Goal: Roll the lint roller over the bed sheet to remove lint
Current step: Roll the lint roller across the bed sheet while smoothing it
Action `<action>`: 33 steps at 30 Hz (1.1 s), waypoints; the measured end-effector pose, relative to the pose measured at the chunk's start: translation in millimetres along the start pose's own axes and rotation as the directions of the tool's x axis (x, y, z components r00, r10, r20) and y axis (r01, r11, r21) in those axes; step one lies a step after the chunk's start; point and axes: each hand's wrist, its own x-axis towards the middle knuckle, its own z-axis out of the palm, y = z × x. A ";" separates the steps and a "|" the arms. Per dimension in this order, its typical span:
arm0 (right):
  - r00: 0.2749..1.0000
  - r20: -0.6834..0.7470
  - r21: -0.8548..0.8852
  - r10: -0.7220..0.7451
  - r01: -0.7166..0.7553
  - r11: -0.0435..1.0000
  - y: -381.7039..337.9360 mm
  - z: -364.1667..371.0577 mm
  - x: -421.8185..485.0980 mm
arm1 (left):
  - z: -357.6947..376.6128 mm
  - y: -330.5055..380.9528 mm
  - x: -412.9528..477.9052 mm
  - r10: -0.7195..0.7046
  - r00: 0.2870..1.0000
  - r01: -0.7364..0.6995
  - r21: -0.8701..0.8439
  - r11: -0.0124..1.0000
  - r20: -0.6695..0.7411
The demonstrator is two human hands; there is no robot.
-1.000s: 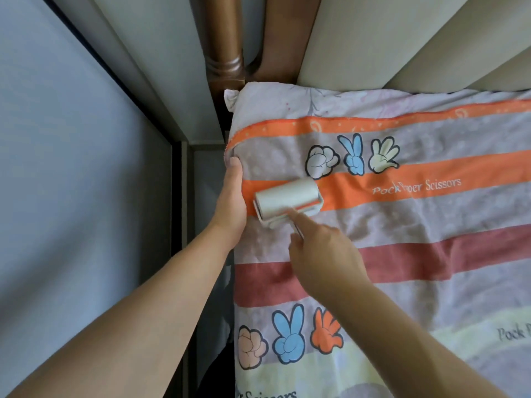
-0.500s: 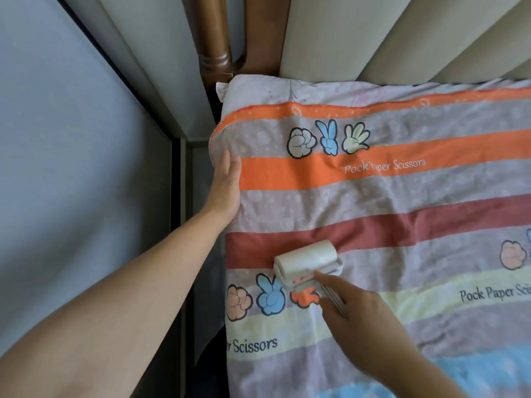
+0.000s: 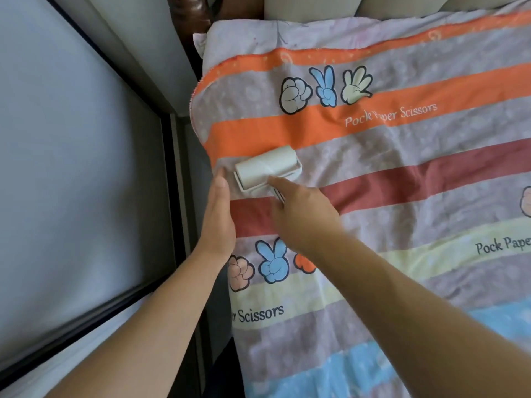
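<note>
A white lint roller (image 3: 267,167) lies on the striped bed sheet (image 3: 402,179), on the grey band just below the upper orange stripe, near the sheet's left edge. My right hand (image 3: 301,216) grips its handle from below, index finger stretched along the neck toward the roller head. My left hand (image 3: 218,219) lies flat with straight fingers along the sheet's left edge, just left of the roller, pressing the fabric down. The handle is mostly hidden under my right hand.
A dark gap (image 3: 201,311) runs between the bed's left side and a grey panel (image 3: 71,168). A brown wooden post (image 3: 192,12) and beige headboard cushions (image 3: 330,7) stand at the head of the bed. The sheet stretches on to the right.
The roller went from the upper orange stripe down to the lower hand prints, then back up to below the orange stripe. My left hand slid down the sheet's edge toward me.
</note>
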 end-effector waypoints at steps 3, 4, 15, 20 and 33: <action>0.999 0.014 -0.012 -0.034 0.034 0.999 28.7 6.4 -31.8 | 7.6 -7.7 6.2 -0.064 0.997 0.068 0.080 0.995 -0.052; 0.999 0.019 -0.021 -0.037 0.037 0.999 38.0 8.2 -44.2 | 12.0 -7.5 4.7 -0.050 0.996 0.059 0.128 0.990 -0.075; 0.976 0.164 -0.082 0.143 -0.131 0.988 95.7 34.9 -171.9 | 25.8 -3.1 -8.4 0.141 0.986 -0.078 0.491 0.868 -0.092; 0.966 0.204 -0.091 0.156 -0.140 0.986 111.4 26.2 -205.5 | 33.7 -0.7 -39.0 0.142 0.989 -0.063 0.707 0.704 -0.052; 0.998 -0.048 0.099 -0.051 0.055 0.994 -3.4 16.2 -29.7 | 16.3 1.1 -44.9 -0.166 0.947 0.067 -0.335 0.940 -0.276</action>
